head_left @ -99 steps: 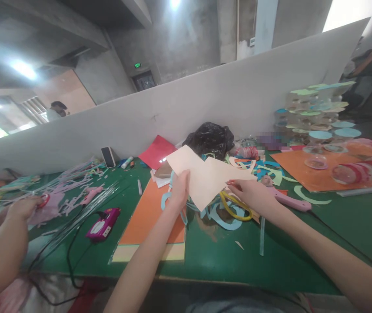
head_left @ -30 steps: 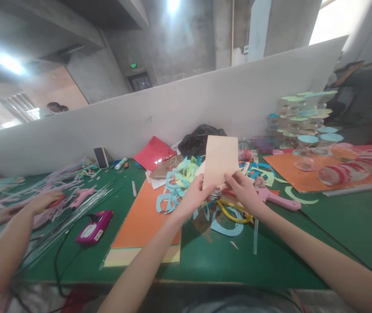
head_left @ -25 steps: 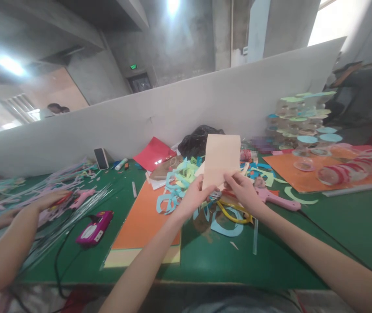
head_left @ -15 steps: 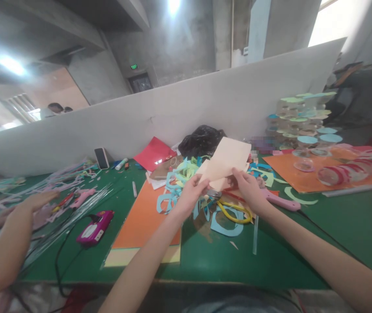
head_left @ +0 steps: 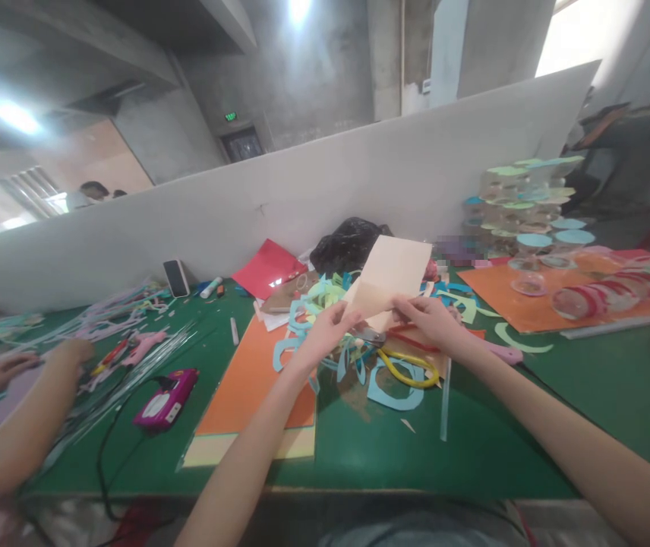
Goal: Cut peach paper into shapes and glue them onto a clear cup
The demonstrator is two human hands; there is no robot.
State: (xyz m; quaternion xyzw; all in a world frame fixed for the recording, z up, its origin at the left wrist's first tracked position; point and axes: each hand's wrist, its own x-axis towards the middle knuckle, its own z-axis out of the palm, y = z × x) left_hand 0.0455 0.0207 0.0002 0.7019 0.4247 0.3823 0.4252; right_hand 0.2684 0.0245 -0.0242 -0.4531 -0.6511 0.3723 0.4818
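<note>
Pinching the lower left of the cream paper (head_left: pixel 396 266) between thumb and fingers of the left hand (head_left: pixel 329 328), and its lower right likewise in the right hand (head_left: pixel 424 319). Holding it up and tilted over blue and green scraps (head_left: pixel 325 292), in front of a black plastic bag (head_left: pixel 343 245). Cannot tell whether to call it one folded sheet or two.

Lying just below the hands: yellow-handled scissors (head_left: pixel 386 362), and nearer the front edge of the green surface (head_left: pixel 353 463), a cut-out blue ring (head_left: pixel 380 396). Standing out to the right of that ring: a clear stick (head_left: pixel 444 410). Partly hidden by the right forearm: a pink glue gun (head_left: pixel 504 352).

Spread to the left, beside the left forearm: orange sheets (head_left: pixel 257 380), then a purple device (head_left: pixel 166 399). Reaching in at far left: a co-worker's arm (head_left: pixel 37 414). Leaning at the partition (head_left: pixel 302 182): a phone (head_left: pixel 175 279).

Set at far right: a red-striped bottle (head_left: pixel 615 290), lying on its side, with a tower of clear cups and pale discs (head_left: pixel 530 205) behind.
</note>
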